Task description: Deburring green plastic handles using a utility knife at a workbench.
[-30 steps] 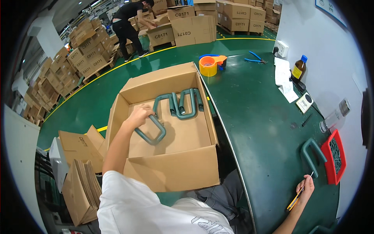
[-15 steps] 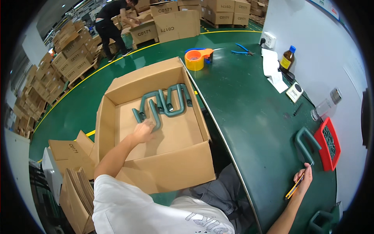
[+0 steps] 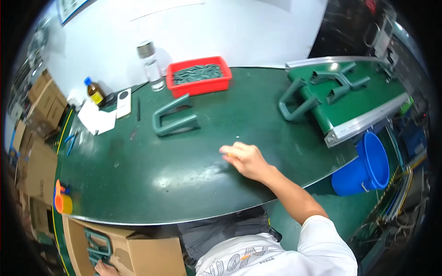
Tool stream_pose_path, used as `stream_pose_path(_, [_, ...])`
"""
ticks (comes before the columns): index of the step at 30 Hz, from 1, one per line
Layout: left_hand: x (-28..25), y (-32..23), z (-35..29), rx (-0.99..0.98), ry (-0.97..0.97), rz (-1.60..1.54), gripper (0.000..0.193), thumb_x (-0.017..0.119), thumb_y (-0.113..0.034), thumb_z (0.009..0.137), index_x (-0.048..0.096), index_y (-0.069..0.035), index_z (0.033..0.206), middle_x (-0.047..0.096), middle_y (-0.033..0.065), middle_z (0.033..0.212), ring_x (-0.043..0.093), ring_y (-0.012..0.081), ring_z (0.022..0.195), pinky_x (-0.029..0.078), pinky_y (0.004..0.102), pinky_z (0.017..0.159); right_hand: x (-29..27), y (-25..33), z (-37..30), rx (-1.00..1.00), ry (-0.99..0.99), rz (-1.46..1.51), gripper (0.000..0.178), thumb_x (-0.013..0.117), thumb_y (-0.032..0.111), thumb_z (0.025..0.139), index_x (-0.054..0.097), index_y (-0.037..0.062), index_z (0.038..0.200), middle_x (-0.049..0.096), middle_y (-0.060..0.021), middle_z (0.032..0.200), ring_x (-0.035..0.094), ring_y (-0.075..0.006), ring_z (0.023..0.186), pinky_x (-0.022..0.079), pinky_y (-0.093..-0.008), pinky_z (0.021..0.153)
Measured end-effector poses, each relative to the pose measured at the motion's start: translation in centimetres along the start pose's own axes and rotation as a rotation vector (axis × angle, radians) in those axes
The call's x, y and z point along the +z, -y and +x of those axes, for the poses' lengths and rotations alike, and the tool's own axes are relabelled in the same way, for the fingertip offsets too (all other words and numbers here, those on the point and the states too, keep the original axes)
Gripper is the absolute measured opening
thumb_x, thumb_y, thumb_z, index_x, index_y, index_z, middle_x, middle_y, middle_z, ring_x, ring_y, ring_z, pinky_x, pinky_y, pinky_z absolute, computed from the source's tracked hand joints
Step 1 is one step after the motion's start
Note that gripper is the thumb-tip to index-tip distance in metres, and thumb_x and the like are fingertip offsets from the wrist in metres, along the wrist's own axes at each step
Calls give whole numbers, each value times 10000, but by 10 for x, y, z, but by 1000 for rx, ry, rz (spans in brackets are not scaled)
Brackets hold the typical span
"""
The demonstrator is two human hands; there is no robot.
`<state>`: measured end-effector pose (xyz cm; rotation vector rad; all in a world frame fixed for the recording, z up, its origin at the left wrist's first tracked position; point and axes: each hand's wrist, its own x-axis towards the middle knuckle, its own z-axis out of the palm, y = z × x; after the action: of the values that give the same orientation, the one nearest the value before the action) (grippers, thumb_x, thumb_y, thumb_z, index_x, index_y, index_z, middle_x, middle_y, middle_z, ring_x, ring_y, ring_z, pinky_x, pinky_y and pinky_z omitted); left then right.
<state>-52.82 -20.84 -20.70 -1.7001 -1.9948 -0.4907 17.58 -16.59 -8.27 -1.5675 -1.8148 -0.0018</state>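
The right hand [image 3: 246, 160] is curled up, pinching a small, mostly hidden orange-yellow thing [image 3: 229, 155] over the shiny green table [image 3: 138, 161]. The left hand [image 3: 106, 268] is at bent green tubes [image 3: 109, 244] inside the brown cardboard box [image 3: 156, 255]; I can't tell if it grips. One U-shaped green tube [image 3: 178, 125] lies near the red plastic tray [image 3: 202, 87].

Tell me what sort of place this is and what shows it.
Probably a factory workshop, perhaps a finishing or packing station: a conveyor belt carries green bent tubes, a red bin holds small green parts, and cardboard boxes stand at the left.
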Motion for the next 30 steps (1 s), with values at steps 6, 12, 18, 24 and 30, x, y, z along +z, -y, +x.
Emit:
stream_pose_path(6, [-27,-119,98,235,-119,-418,161,533,82,808,583,35,953,559,168,873,539,342,822,448,392,745,-80,-93,-2,380,-111,-776,141,543,90,835,542,21,958,565,-184,946,648,-346,673,536,-426,588])
stream_pose_path(12, [-61,-284,147,394,-77,-827,144,538,121,769,581,34,875,583,153,866,562,302,856,454,357,755,-91,-156,-33,598,147,-909,216,598,81,793,541,-17,976,571,-201,962,663,-342,705,550,-416,624])
stream_pose_path(18, [-95,-431,171,558,190,-1284,92,580,71,782,628,26,846,630,100,815,591,231,756,457,293,727,-76,-70,-5,240,-280,26,402,717,150,782,546,-79,1065,579,-148,1023,634,-295,674,502,-363,620])
stream_pose_path(24, [-106,-540,168,311,1495,-2095,641,571,-486,879,461,-6,1290,524,174,1269,501,246,1160,470,358,865,-60,10,38,234,-50,1576,495,716,336,809,551,-23,1108,605,-135,1032,534,-144,467,410,-238,396])
stream_pose_path(30, [-129,-568,195,-360,850,-2846,207,533,-259,944,510,-68,1020,557,50,666,536,183,677,439,321,671,-21,35,73,375,32,1557,440,597,293,908,497,4,1225,625,-135,1109,552,-124,538,386,-220,437])
